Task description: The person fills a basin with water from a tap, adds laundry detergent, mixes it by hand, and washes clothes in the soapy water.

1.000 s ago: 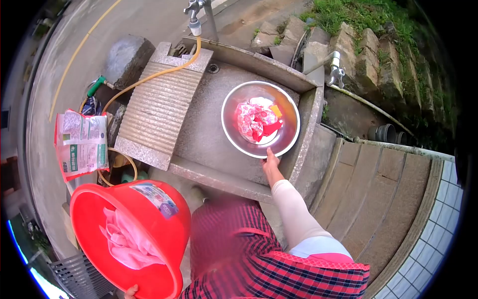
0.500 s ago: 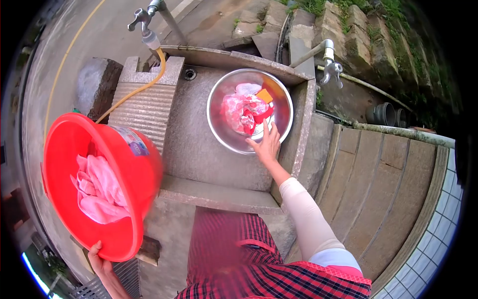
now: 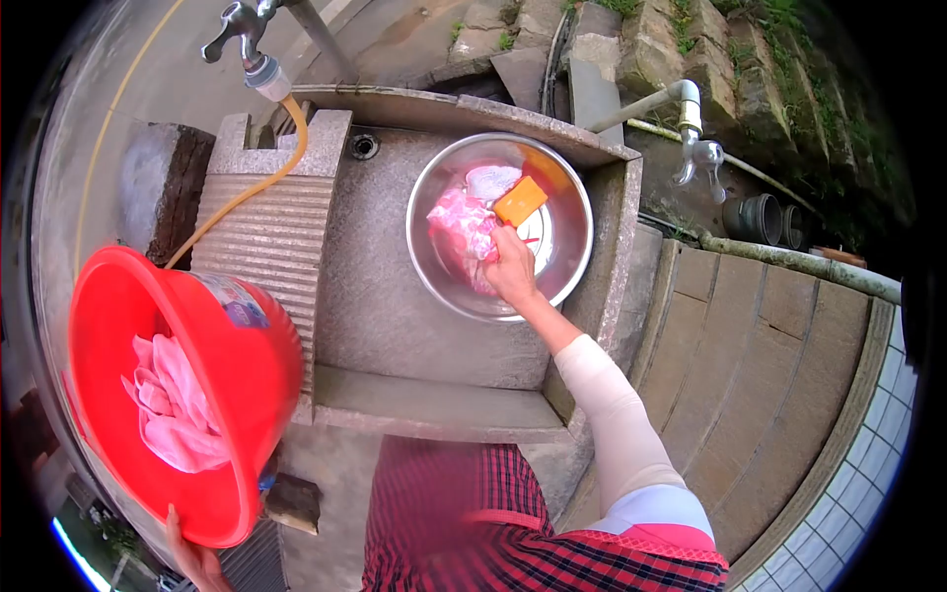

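A steel basin (image 3: 418, 259) stands in the stone sink. It holds a bunched pink-and-white cloth (image 3: 459, 219), a pale scrub pad or cloth (image 3: 490, 182) and an orange block (image 3: 521, 201) that looks like soap. My right hand (image 3: 512, 268) reaches into the basin with its fingers closed on the cloth. To the left, my left hand (image 3: 192, 555) grips the lower rim of a large red plastic tub (image 3: 258, 365), its thumb over the edge. The tub is tilted towards me, with a pink towel (image 3: 178, 405) inside.
The concrete sink (image 3: 375, 296) has a ribbed washboard (image 3: 261, 222) at left and a drain (image 3: 364, 147). A tap (image 3: 237, 35) with a yellow hose (image 3: 296, 128) is at upper left. Another tap (image 3: 698, 148) juts over the right corner. Stone slabs (image 3: 730, 375) lie at right.
My right hand has closed from spread fingers onto the cloth and pulled it together. The orange block shows more fully. The red tub has shifted slightly down and left in view.
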### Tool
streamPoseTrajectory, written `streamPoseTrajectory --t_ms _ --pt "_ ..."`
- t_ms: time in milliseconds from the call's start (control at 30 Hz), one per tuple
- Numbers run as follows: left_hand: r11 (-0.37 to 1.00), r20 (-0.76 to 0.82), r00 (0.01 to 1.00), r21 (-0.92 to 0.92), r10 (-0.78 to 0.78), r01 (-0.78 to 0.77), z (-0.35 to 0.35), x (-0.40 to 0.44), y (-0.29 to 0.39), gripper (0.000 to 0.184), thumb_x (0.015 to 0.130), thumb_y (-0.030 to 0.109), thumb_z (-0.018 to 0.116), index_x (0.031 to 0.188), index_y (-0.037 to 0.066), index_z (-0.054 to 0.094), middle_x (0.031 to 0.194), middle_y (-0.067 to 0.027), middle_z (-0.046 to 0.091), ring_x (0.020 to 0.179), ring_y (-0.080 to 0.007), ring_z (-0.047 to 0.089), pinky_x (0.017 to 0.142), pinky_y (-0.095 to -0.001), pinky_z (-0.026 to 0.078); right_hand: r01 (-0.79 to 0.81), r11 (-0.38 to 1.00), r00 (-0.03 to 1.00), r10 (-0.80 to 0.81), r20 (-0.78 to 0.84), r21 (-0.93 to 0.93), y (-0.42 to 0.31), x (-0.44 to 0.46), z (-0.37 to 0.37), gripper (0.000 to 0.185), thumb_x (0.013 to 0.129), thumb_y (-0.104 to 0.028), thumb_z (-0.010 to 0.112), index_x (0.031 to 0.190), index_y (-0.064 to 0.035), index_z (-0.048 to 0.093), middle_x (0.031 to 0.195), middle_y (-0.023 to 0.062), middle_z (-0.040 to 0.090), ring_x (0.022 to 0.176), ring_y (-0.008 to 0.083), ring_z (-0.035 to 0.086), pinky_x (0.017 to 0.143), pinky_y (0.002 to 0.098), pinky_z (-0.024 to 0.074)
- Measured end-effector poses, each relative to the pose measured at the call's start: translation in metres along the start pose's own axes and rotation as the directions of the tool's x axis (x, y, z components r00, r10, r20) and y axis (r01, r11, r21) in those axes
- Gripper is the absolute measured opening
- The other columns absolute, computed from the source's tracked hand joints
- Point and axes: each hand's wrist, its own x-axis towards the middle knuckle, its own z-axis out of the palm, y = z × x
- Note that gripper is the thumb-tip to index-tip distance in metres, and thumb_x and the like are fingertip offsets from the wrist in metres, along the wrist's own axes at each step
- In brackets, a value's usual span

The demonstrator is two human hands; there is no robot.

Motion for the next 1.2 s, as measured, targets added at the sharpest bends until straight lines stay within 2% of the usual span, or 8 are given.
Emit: streamPoseTrajectory --t_ms 133,300,400,533,633,733,967,1200 --pt "0.992 0.044 0.997 -0.109 -0.058 0.063 0.018 -0.044 -0.043 0.045 0.091 0.022 0.06 0.127 -0.002 0.048 0.122 -0.0159 0.058 0.105 -0.0261 0.06 0.086 -0.0406 0.052 0.051 0.99 0.947 -0.089 0.307 0.131 -0.079 -0.106 -0.079 0.035 0.064 -0.013 0.068 0.095 -0.0069 0.056 0.092 0.0121 0.055 0.086 0.0332 0.057 0.071 0.0431 0.0457" --pt "0.768 0.345 0.693 0.175 -0.634 0.616 0.007 -0.064 -0.141 0.043 0.094 0.022 0.056 0.129 -0.001 0.047 0.116 -0.0156 0.062 0.095 -0.023 0.063 0.079 -0.0369 0.052 -0.137 0.885 0.746 0.388 0.542 -0.445 -0.042 -0.177 -0.088 0.054 0.073 -0.02 0.069 0.123 -0.0064 0.053 0.121 0.0169 0.051 0.115 0.0328 0.05 0.092 0.0365 0.0425" --pt "0.732 0.405 0.757 0.667 -0.513 0.139 0.071 -0.061 -0.175 0.037 0.096 0.02 0.053 0.125 -0.003 0.052 0.11 -0.0138 0.065 0.087 -0.0182 0.064 0.071 -0.0308 0.052 -0.205 0.962 0.953 0.239 0.188 -0.181 -0.047 -0.109 -0.152 0.064 0.075 -0.017 0.072 0.131 -0.0036 0.045 0.131 0.0174 0.046 0.118 0.0352 0.047 0.098 0.0403 0.0391" --pt "0.727 0.732 0.608 0.593 -0.307 -0.347 0.21 -0.018 -0.232 0.032 0.093 0.019 0.058 0.116 -0.002 0.06 0.101 -0.0085 0.067 0.087 -0.0134 0.063 0.075 -0.0271 0.05 -0.172 0.985 0.882 0.168 -0.44 0.03 -0.043 0.013 -0.25 0.061 0.083 -0.023 0.069 0.134 0.0004 0.043 0.127 0.0168 0.05 0.11 0.0263 0.053 0.084 0.0347 0.0461" --pt "0.512 0.88 0.47 0.438 -0.075 -0.739 0.322 0.016 -0.263 0.032 0.087 0.017 0.062 0.113 -0.001 0.062 0.095 -0.0186 0.067 0.085 -0.0205 0.065 0.073 -0.0314 0.052 -0.222 0.957 0.919 0.269 -0.29 0.184 -0.036 0.081 -0.292 0.051 0.087 -0.024 0.064 0.127 0.0039 0.048 0.107 0.0187 0.061 0.092 0.0248 0.062 0.074 0.0339 0.0498" --pt "0.349 0.883 0.469 0.436 0.014 -0.83 0.393 0.028 -0.274 0.041 0.081 0.014 0.066 0.117 -0.004 0.057 0.11 -0.0234 0.06 0.1 -0.0326 0.06 0.086 -0.0392 0.048 -0.277 0.957 0.958 0.282 -0.053 0.083 -0.033 0.098 -0.31 0.037 0.089 -0.02 0.06 0.115 0.0047 0.055 0.081 0.0182 0.065 0.074 0.0269 0.066 0.067 0.0335 0.0496" --pt "-0.033 0.899 0.401 0.412 0.178 -0.91 0.429 0.069 -0.315 0.053 0.079 0.008 0.063 0.127 -0.006 0.047 0.13 -0.0299 0.042 0.117 -0.0449 0.043 0.104 -0.0465 0.033 0.05 0.944 0.99 -0.004 0.138 -0.326 -0.025 0.116 -0.341 0.032 0.08 0.004 0.058 0.11 -0.0036 0.054 0.096 0.0168 0.064 0.091 0.0346 0.061 0.077 0.0423 0.0474" --pt "-0.071 0.954 0.268 0.279 0.138 -0.958 0.473 0.073 -0.306 0.053 0.073 0.0 0.066 0.123 -0.004 0.052 0.118 -0.0198 0.047 0.111 -0.0359 0.046 0.097 -0.0394 0.04 0.386 0.773 0.922 -0.315 0.225 -0.503 -0.016 0.152 -0.342 0.034 0.073 0.013 0.053 0.098 -0.0097 0.056 0.086 0.0042 0.055 0.085 0.0247 0.055 0.071 0.0376 0.0463"
